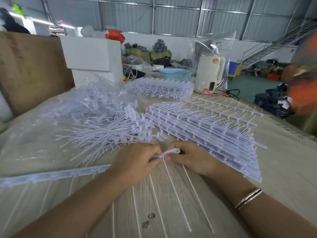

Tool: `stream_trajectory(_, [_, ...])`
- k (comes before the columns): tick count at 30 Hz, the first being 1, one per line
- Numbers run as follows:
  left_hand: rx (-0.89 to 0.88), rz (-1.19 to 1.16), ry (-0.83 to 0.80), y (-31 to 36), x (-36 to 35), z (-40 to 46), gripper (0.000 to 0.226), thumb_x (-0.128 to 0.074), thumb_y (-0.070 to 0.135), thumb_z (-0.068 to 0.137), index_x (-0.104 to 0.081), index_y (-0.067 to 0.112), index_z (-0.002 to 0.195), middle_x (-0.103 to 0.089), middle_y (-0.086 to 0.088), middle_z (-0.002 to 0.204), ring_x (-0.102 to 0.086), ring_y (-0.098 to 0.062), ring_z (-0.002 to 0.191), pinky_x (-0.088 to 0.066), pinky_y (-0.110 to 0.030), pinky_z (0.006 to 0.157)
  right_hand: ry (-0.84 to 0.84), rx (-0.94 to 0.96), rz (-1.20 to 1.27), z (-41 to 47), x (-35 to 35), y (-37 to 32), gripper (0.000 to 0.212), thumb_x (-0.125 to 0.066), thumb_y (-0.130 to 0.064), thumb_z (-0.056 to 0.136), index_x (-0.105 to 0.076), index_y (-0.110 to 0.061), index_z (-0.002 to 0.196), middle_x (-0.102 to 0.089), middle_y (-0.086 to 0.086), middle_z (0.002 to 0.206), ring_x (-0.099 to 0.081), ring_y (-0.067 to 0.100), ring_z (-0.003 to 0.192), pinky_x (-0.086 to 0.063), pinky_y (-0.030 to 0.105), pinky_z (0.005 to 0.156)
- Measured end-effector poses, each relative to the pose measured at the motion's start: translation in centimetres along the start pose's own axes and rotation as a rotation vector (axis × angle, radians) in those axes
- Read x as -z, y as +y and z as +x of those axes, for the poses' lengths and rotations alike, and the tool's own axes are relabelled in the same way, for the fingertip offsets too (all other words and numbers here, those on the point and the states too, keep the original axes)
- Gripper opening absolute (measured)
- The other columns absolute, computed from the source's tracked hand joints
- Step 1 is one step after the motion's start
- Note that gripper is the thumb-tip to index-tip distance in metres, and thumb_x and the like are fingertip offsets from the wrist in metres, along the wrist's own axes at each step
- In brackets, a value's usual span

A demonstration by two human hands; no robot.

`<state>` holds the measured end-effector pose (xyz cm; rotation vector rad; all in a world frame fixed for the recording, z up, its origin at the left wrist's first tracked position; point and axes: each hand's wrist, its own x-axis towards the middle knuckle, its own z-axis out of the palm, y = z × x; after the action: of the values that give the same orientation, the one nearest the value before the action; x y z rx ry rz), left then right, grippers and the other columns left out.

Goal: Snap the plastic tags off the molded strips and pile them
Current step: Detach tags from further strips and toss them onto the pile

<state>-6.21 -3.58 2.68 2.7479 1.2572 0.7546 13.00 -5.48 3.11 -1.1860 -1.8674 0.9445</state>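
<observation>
A white molded strip point(56, 175) of plastic tags lies across the near table, its thin tails pointing toward me. My left hand point(135, 163) grips the strip's right end. My right hand point(187, 158) pinches one white tag point(172, 151) at that end, bent up from the strip. Behind my hands spreads a loose pile of snapped-off tags point(103, 131). To the right rests a stack of whole strips point(205, 133).
A clear bag of tags point(82, 103) and another heap of strips point(159, 88) lie farther back. A white box point(92, 57), a blue basket point(175, 74) and a white kettle point(209, 73) stand at the far edge. A person in orange point(303, 90) is at the right.
</observation>
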Motion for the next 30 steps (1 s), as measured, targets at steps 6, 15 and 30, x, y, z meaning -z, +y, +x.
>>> stream_trajectory(6, [0.130, -0.459, 0.015, 0.4, 0.2, -0.2, 0.010, -0.062, 0.031, 0.087, -0.067, 0.026, 0.080, -0.068, 0.009, 0.068, -0.064, -0.008, 0.062, -0.053, -0.037, 0.066, 0.087, 0.110, 0.000, 0.3, -0.1, 0.4, 0.013, -0.063, -0.007, 0.087, -0.060, -0.010, 0.075, -0.048, -0.012, 0.057, -0.038, 0.001, 0.051, -0.031, 0.015, 0.052])
stream_trajectory(15, [0.203, -0.773, 0.019, 0.7, 1.3, 0.1, 0.012, -0.054, 0.019, 0.093, -0.061, 0.020, 0.083, -0.072, 0.009, 0.076, -0.067, -0.005, 0.070, -0.049, -0.014, 0.062, 0.159, -0.029, 0.529, 0.7, 1.1, 0.8, 0.009, -0.065, -0.021, 0.076, -0.070, -0.015, 0.078, -0.065, 0.000, 0.067, -0.048, 0.010, 0.053, -0.037, 0.022, 0.056])
stream_trajectory(30, [0.193, 0.154, -0.123, -0.1, 1.8, 1.1, 0.050, -0.031, 0.068, 0.083, -0.037, 0.023, 0.062, -0.048, 0.007, 0.058, -0.048, -0.010, 0.054, -0.033, -0.026, 0.053, 0.191, -0.200, -0.488, 2.3, 1.8, 2.6, 0.036, -0.045, -0.043, 0.095, -0.056, -0.026, 0.125, -0.061, -0.008, 0.109, -0.053, 0.008, 0.094, -0.035, 0.020, 0.076])
